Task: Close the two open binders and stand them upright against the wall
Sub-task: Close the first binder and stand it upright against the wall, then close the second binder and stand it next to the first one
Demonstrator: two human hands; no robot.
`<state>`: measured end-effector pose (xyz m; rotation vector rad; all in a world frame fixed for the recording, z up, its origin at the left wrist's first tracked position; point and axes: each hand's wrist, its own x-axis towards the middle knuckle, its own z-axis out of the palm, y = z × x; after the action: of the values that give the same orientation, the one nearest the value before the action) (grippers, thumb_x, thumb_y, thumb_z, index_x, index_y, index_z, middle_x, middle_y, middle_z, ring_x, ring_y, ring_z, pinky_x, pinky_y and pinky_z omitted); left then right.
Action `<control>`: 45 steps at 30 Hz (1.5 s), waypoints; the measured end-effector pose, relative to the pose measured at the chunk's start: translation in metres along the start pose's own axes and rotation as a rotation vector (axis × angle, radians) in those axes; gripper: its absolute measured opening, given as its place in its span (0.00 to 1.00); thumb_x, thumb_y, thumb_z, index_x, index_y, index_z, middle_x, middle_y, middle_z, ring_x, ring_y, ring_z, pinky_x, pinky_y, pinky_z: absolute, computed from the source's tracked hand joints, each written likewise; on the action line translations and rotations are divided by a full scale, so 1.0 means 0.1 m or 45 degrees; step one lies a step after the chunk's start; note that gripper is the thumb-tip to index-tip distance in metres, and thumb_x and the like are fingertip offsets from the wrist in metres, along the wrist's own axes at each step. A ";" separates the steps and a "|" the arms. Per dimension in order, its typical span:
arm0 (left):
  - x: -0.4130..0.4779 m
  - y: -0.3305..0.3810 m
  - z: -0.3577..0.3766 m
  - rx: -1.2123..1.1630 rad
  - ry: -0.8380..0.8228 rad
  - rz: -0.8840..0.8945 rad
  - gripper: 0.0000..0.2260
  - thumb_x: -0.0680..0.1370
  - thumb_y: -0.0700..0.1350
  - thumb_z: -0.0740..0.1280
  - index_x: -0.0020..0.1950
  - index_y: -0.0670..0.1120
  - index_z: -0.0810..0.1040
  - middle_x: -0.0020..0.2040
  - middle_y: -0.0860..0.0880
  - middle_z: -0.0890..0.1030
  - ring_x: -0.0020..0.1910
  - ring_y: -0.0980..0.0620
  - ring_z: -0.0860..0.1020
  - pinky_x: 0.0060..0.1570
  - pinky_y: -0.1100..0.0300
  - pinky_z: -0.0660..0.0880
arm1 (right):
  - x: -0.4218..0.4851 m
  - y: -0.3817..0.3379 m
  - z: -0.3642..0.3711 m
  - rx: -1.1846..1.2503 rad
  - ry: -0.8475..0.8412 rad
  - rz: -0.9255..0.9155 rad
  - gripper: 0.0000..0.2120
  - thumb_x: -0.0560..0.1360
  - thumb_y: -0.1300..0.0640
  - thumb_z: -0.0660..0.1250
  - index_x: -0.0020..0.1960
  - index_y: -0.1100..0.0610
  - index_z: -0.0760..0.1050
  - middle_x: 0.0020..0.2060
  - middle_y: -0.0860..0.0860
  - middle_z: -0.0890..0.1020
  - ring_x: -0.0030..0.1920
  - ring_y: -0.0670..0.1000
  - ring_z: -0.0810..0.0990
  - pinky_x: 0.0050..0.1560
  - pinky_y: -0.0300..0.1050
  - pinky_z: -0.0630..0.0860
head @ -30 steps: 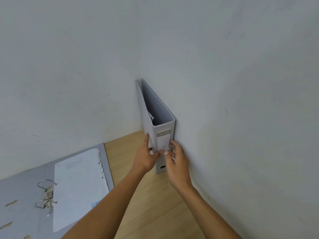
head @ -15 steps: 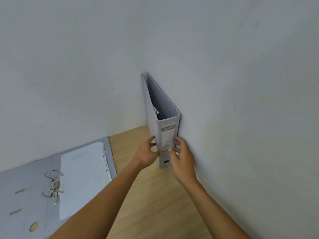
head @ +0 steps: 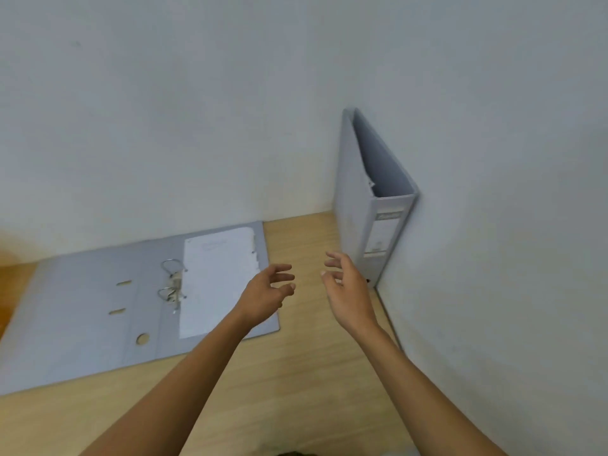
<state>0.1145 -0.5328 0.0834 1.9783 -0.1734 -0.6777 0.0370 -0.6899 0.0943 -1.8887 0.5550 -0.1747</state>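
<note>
Both hands hang empty above the desk (head: 296, 383), fingers spread and loosely curled. The left hand (head: 266, 296) hovers over the near right corner of the open binder (head: 88, 311); the right hand (head: 348, 291) sits just beside the closed binder (head: 353, 205), not touching it. That binder stands upright in the corner against the wall (head: 493, 192), spine facing the person. The open binder lies flat, left of the hands, its long axis running left to right along the back wall, rings (head: 171, 281) at the middle and a sheet of paper (head: 217, 278) on the right half. The left hand looks nearer; closing it likely means folding one cover over the rings.
</note>
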 end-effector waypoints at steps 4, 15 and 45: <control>-0.29 -0.47 -0.51 -0.063 0.095 -0.102 0.19 0.79 0.44 0.68 0.69 0.50 0.74 0.63 0.51 0.81 0.55 0.51 0.84 0.55 0.50 0.81 | -0.13 -0.09 0.49 -0.027 -0.179 0.042 0.21 0.82 0.56 0.61 0.75 0.50 0.68 0.67 0.47 0.77 0.61 0.47 0.78 0.53 0.38 0.75; -1.11 -1.80 -2.14 -0.186 0.365 -0.367 0.17 0.79 0.44 0.67 0.69 0.49 0.74 0.64 0.48 0.80 0.58 0.49 0.81 0.54 0.50 0.80 | -0.45 -0.51 2.02 0.002 -0.399 0.073 0.19 0.82 0.56 0.61 0.72 0.47 0.71 0.63 0.46 0.78 0.51 0.41 0.77 0.41 0.31 0.70; -1.08 -3.36 -3.21 0.776 0.050 -0.505 0.35 0.81 0.61 0.53 0.82 0.56 0.38 0.83 0.53 0.39 0.81 0.43 0.38 0.76 0.35 0.41 | -0.66 -0.51 4.44 -0.319 -0.831 0.202 0.26 0.81 0.52 0.65 0.78 0.49 0.65 0.79 0.47 0.64 0.78 0.50 0.63 0.75 0.47 0.63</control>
<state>0.1399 -0.0755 -0.0508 2.6483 0.0497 -0.9134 0.1611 -0.2708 -0.0198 -1.9851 0.2782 0.6231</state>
